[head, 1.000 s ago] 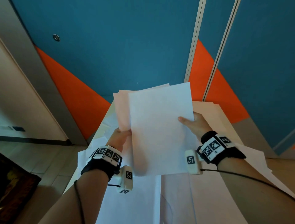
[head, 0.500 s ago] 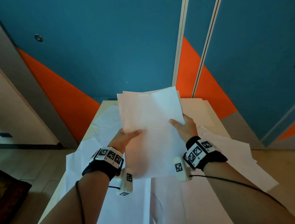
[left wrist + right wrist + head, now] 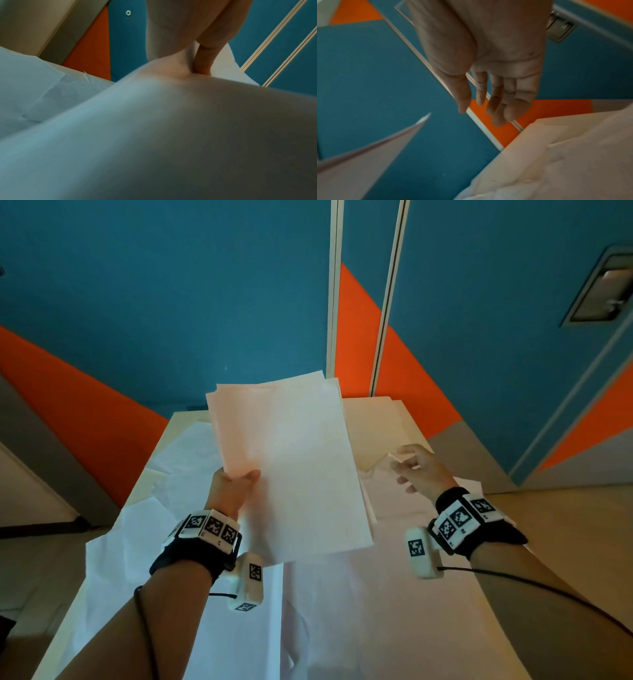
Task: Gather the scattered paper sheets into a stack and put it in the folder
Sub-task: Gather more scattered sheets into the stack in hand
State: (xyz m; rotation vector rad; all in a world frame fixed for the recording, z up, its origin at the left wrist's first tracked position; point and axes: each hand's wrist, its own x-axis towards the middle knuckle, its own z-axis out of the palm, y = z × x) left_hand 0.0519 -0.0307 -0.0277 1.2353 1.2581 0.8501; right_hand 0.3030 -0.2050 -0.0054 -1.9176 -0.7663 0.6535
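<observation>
My left hand (image 3: pixel 236 484) grips a loose stack of white paper sheets (image 3: pixel 294 467) by its left edge and holds it up above the table. In the left wrist view the stack (image 3: pixel 171 135) fills most of the frame, with a finger (image 3: pixel 204 59) curled against it. My right hand (image 3: pixel 416 465) hovers to the right of the stack, holding nothing. The right wrist view shows its fingers (image 3: pixel 494 97) relaxed and nearly straight, over more sheets (image 3: pixel 565 162) lying on the table. Other sheets (image 3: pixel 178 460) lie on the table's left side. No folder can be told apart.
The narrow light table (image 3: pixel 407 422) runs away from me and ends at a blue and orange wall (image 3: pixel 205 302). Large white sheets (image 3: pixel 113 577) hang over its left edge. A floor shows on both sides. A metal handle plate (image 3: pixel 603 289) sits on the wall at upper right.
My right hand has let go of the stack's right edge and moved off to the right. The left hand alone now holds the stack.
</observation>
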